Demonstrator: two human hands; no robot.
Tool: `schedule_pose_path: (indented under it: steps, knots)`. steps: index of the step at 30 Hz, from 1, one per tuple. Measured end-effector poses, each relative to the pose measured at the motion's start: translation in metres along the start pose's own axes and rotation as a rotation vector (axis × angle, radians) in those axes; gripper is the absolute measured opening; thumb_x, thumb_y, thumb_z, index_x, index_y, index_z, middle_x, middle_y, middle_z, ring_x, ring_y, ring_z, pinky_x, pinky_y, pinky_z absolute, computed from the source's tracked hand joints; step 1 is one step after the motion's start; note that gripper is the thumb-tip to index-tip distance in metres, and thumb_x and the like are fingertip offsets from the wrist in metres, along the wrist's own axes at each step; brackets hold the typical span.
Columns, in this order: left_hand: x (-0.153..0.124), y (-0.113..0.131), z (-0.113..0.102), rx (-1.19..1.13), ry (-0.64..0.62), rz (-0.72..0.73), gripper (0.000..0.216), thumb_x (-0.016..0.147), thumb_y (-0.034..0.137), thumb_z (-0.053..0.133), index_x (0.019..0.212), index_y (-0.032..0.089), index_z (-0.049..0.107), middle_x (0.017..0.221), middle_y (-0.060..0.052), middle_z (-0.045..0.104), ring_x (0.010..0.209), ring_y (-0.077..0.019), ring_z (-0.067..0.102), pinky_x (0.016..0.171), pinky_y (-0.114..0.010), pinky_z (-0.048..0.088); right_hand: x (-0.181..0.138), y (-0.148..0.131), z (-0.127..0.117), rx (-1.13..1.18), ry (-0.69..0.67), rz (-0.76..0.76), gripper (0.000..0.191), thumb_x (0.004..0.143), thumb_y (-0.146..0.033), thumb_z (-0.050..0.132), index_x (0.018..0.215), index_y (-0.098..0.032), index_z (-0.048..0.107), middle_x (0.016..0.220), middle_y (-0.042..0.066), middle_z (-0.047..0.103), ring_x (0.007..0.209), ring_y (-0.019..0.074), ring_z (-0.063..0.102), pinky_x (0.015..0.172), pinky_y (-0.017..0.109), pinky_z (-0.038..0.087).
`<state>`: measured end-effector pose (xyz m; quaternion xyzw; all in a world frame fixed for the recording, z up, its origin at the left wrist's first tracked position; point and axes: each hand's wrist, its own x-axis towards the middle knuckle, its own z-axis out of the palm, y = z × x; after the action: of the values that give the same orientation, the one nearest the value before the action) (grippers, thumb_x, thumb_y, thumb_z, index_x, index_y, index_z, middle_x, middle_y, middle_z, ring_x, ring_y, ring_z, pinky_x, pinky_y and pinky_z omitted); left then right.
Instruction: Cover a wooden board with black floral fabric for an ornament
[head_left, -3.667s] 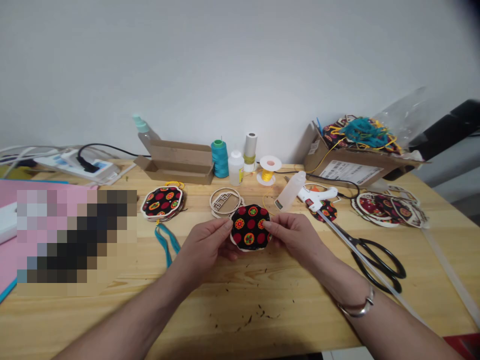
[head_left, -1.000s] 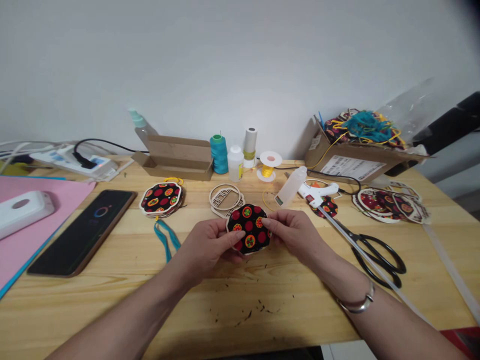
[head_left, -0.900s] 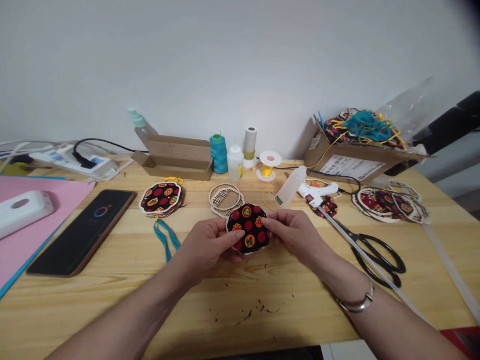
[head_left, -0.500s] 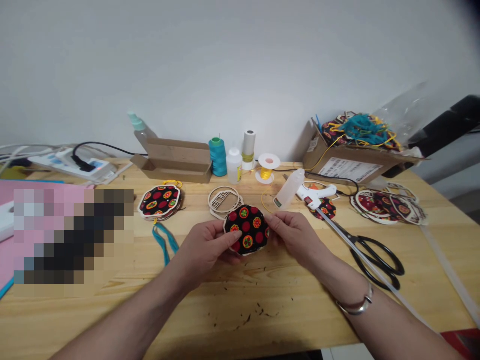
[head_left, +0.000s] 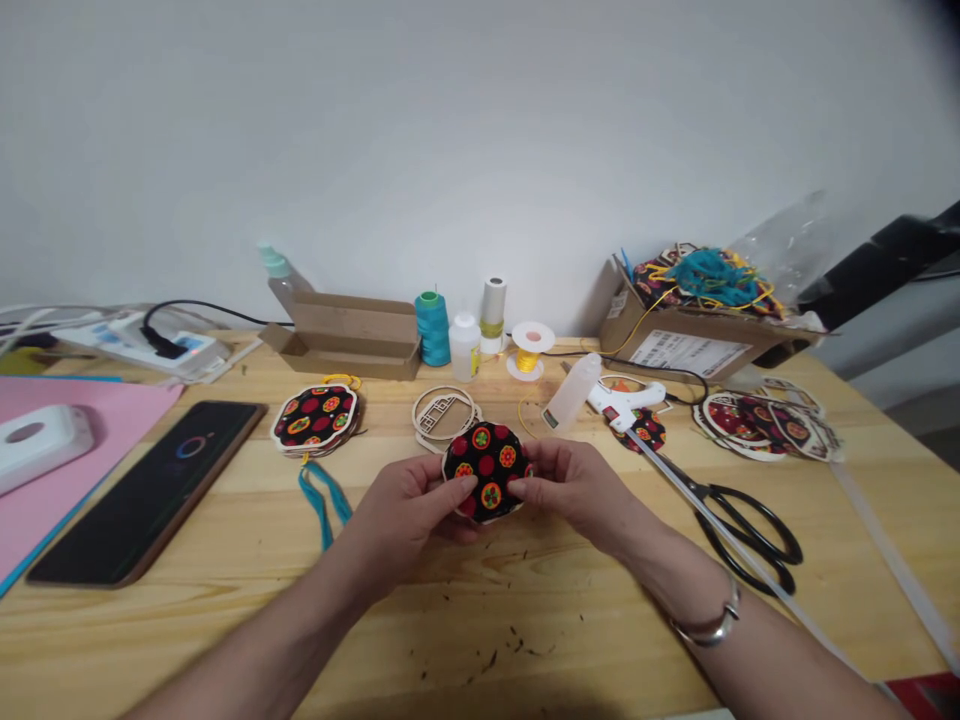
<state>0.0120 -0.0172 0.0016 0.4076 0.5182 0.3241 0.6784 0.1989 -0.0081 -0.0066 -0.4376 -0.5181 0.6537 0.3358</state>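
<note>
Both my hands hold a small round fabric-covered piece (head_left: 484, 468), black with red and yellow dots, just above the wooden table (head_left: 525, 590). My left hand (head_left: 416, 505) pinches its left edge, thumb on the front. My right hand (head_left: 574, 485) grips its right edge; a metal bangle (head_left: 705, 620) sits on that wrist. Right behind the piece lie wooden ring frames (head_left: 444, 415). A stack of finished covered pieces (head_left: 315, 418) rests to the left, with a teal cord (head_left: 321, 492) below it.
Black scissors (head_left: 742, 520) and a white glue gun (head_left: 626, 398) lie to the right, near more covered pieces (head_left: 765, 425). A phone (head_left: 150, 485), pink sheet (head_left: 52, 490), cardboard boxes (head_left: 352, 330) (head_left: 697, 335), teal thread spool (head_left: 433, 328) and bottles (head_left: 465, 345) stand around.
My hands have drawn the round piece slightly nearer and lower, and my thumbs have shifted further over its face. The view has tilted a little.
</note>
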Motion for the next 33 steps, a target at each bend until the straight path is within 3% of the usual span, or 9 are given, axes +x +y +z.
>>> schedule_pose_path:
  steps: [4,21,26,33]
  knots:
    - [0.0,0.0005,0.0002,0.007,0.001,-0.008,0.017,0.069,0.03,0.068,0.076,0.014,0.068,0.069,-0.002,0.071,0.055,-0.0121,0.063,0.053,-0.022,0.052,0.0004,-0.0001,-0.0004,0.107,-0.049,0.032,0.03,0.066,-0.028,0.069,0.095,-0.019,0.066,0.089,0.003,0.07,0.08,0.0166,0.064,0.081,0.034,0.047]
    - [-0.0003,-0.0015,-0.002,-0.069,-0.033,-0.011,0.02,0.073,0.033,0.066,0.08,0.014,0.069,0.072,-0.004,0.072,0.057,-0.0124,0.062,0.054,-0.023,0.051,0.0009,0.0006,-0.0006,0.133,-0.046,0.021,0.028,0.066,-0.027,0.07,0.092,-0.017,0.066,0.09,0.004,0.07,0.08,0.0162,0.064,0.08,0.033,0.047]
    - [0.0028,-0.0021,-0.0025,-0.108,0.025,0.039,0.025,0.071,0.036,0.067,0.082,0.013,0.07,0.071,-0.005,0.072,0.059,-0.0144,0.062,0.057,-0.024,0.049,0.0006,-0.0005,0.0007,0.125,-0.051,0.025,0.031,0.064,-0.029,0.071,0.092,-0.018,0.066,0.089,0.003,0.07,0.079,0.0169,0.063,0.081,0.036,0.048]
    - [-0.0008,0.0014,-0.0007,-0.029,-0.002,0.037,0.023,0.072,0.033,0.065,0.086,0.016,0.071,0.066,-0.002,0.07,0.057,-0.0136,0.061,0.057,-0.024,0.049,-0.0012,-0.0015,-0.0017,0.04,0.004,0.038,0.023,0.074,-0.037,0.064,0.084,-0.017,0.068,0.077,0.001,0.068,0.066,0.011,0.059,0.066,0.025,0.046]
